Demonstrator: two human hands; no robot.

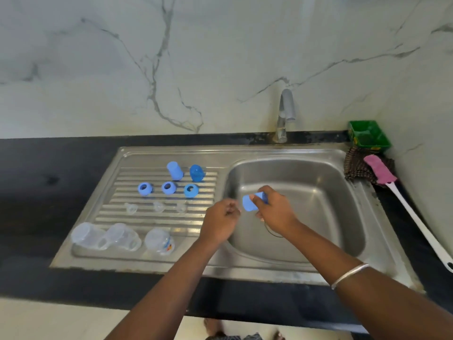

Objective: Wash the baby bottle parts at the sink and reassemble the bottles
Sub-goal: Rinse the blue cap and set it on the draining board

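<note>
My right hand (pixel 275 209) grips a light blue bottle cap (pixel 250 202) over the left side of the steel sink basin (pixel 318 192). Just left of the cap, my left hand (pixel 220 223) hovers with its fingers loosely curled and nothing in them. On the ribbed drainboard (pixel 117 192) stand two more blue caps (pixel 175 170) (pixel 196 172), then a row of three blue collar rings (pixel 168 187), a row of three clear nipples (pixel 158 206), and three clear bottle bodies (pixel 122 238) lying at the front.
The tap (pixel 285 114) rises behind the basin, no water visible. A long white-handled pink brush (pixel 392 185) lies on a checked cloth (pixel 358 165) at the right. A green tray (pixel 369 134) sits in the back right corner. Black counter (pixel 36 192) surrounds the sink.
</note>
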